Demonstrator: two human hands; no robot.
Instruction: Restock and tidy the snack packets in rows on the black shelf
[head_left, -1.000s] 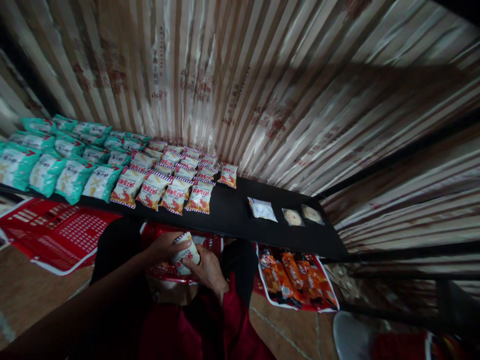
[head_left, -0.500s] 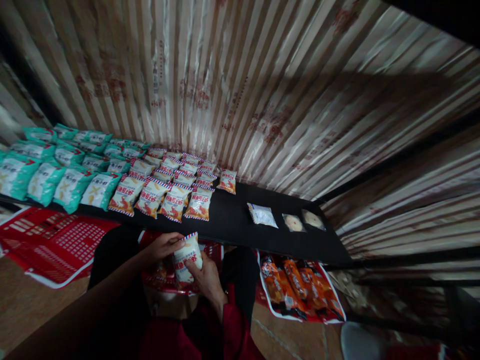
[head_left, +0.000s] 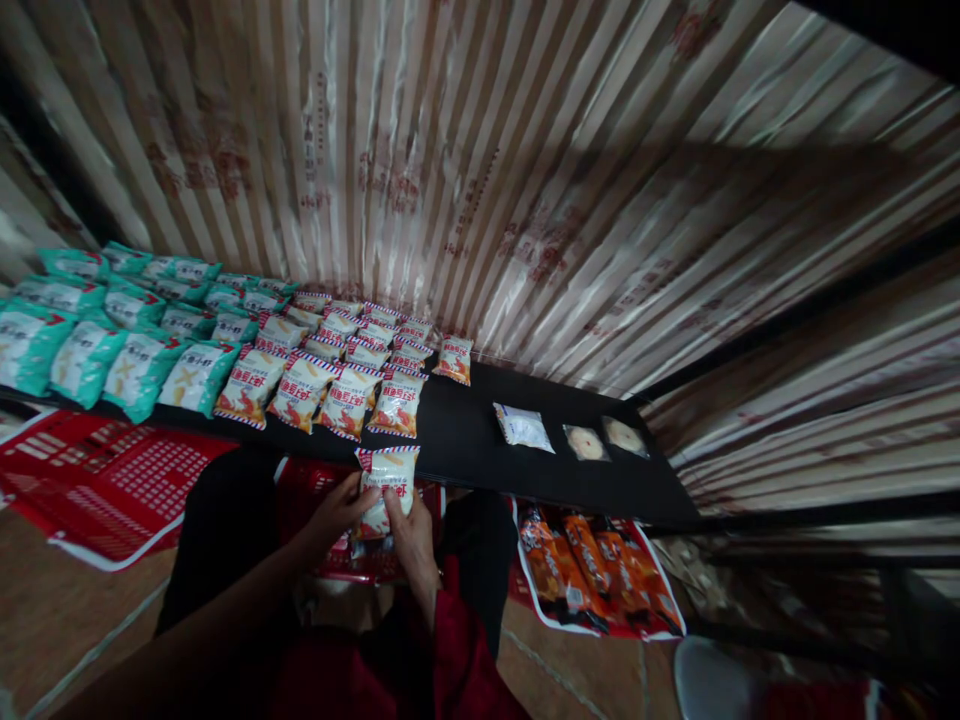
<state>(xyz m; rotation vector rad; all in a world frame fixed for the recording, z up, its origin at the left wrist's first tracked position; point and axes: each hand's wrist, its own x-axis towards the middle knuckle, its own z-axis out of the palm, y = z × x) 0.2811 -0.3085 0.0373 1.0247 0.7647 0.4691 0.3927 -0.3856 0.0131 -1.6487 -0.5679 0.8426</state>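
Note:
A white and orange snack bag (head_left: 388,470) is held upright between my two hands, just in front of the black shelf (head_left: 465,440). My left hand (head_left: 341,508) grips its left side and my right hand (head_left: 412,538) its right side, thumb pressed on the front. Below the bag, partly hidden by my hands, is a red basket (head_left: 311,490). On the shelf beyond stand rows of matching snack bags (head_left: 349,400), with a single matching bag (head_left: 454,359) at the right end of the back row.
Teal snack bags (head_left: 199,378) fill the shelf's left part. A white packet (head_left: 523,428) and two small clear packets (head_left: 585,443) lie to the right. Below are a red basket (head_left: 112,480) at left and another with orange packages (head_left: 592,565) at right. Pleated sheeting (head_left: 450,180) hangs behind.
My hands have lifted the snack bag up and slightly right, toward the shelf's front edge. My left hand has moved from its top corner down to its side.

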